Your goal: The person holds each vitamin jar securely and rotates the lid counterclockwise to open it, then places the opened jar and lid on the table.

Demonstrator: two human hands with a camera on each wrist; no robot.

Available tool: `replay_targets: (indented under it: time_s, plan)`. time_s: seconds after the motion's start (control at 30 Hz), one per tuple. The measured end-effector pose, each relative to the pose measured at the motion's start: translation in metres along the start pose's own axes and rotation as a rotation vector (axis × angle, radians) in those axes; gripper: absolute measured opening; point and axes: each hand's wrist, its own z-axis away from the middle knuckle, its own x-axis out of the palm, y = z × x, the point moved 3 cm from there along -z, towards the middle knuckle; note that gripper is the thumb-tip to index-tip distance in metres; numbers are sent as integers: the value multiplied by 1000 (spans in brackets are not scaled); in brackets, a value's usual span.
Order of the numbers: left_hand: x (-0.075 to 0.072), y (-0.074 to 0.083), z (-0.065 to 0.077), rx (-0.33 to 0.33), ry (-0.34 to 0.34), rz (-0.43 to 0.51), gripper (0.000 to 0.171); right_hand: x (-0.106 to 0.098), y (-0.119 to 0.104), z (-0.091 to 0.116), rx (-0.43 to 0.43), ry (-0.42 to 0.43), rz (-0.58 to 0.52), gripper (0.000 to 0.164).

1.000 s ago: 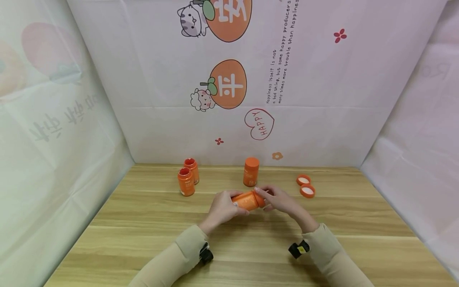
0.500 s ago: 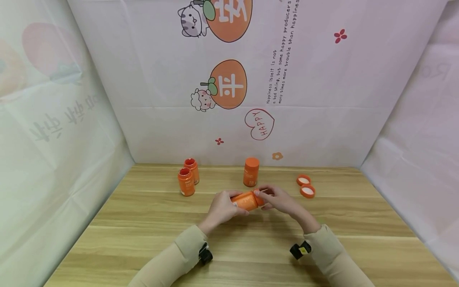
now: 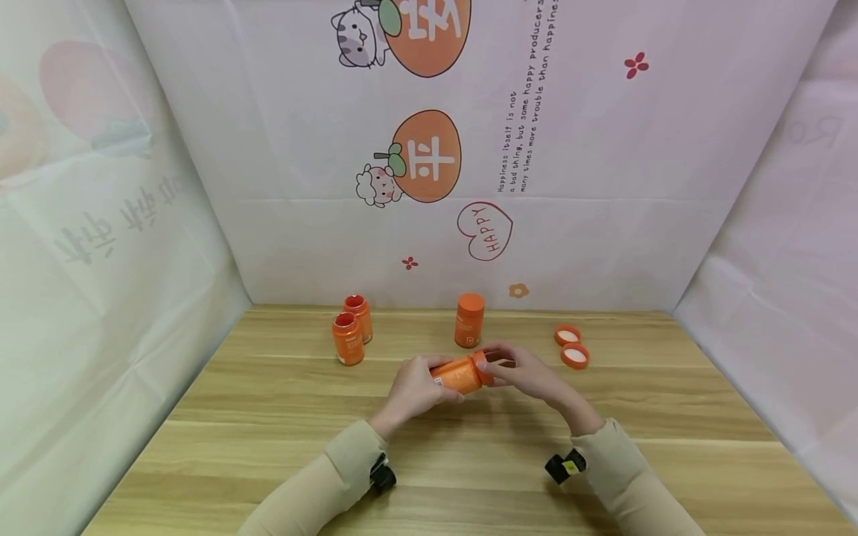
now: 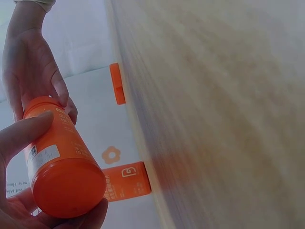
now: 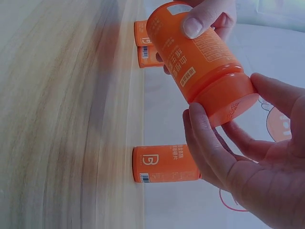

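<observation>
An orange pill bottle [image 3: 459,376] lies tilted above the table between both hands, its capped end toward the right. My left hand [image 3: 417,387] grips the body, thumb along the near side; the bottle's base [image 4: 69,187] faces the left wrist camera. Fingertips and thumb of my right hand [image 3: 526,372] pinch the rim of the orange cap [image 5: 228,99], which sits on the bottle's neck. A second capped orange bottle [image 3: 469,320] stands upright just behind the hands.
At the back left stand two uncapped orange bottles [image 3: 348,341], one close behind the other. Two loose orange caps [image 3: 575,356] lie with white insides up at the right. A printed white cloth wall [image 3: 576,246] rises behind the wooden table [image 3: 268,417].
My right fingers have shifted round the cap, and the right wrist has turned slightly outward. My left hand keeps its grip on the bottle almost in place.
</observation>
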Motion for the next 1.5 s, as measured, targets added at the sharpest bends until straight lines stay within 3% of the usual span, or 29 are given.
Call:
replay_targets:
  time_s: [0.7, 1.13, 1.5]
  plan:
    - [-3, 2, 1, 23, -3, 17, 59, -5, -3, 4, -200, -25, 71, 46]
    - [-2, 1, 4, -1, -28, 36, 59, -5, 1, 3, -291, -99, -48, 48]
    - [-2, 0, 3, -3, -20, 24, 59, -7, 9, 1, -348, -95, -84, 47]
